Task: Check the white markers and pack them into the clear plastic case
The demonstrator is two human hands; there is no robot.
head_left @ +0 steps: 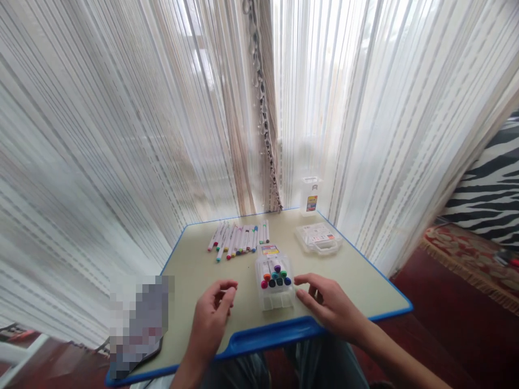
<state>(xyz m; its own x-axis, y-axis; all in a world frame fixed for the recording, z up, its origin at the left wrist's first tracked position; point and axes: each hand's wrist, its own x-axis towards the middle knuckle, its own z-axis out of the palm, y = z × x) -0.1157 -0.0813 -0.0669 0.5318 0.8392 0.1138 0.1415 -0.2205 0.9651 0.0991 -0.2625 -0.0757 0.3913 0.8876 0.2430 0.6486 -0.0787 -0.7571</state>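
Clear open case (277,303) stood on the tabletop (186,292), between your hands. Part filled: about eight capped markers (279,282) sat inside, coloured ends facing you. Your right hand (329,303) was just beside it, fingers apart, nothing held; contact, couldn't tell. Your left hand (211,314) curled loosely, thumb slightly off the fingers, also bare. Farther out, many loose markers (232,241) lay unpacked. Far right: flat case (319,237), upright case (311,190).

"What surrounds the marker case (276,301) on the table (182,270)?"
"Left hand (213,313) at left, right hand (327,303) at right; loose markers (223,246) behind to the left, a second case (318,236) behind to the right."
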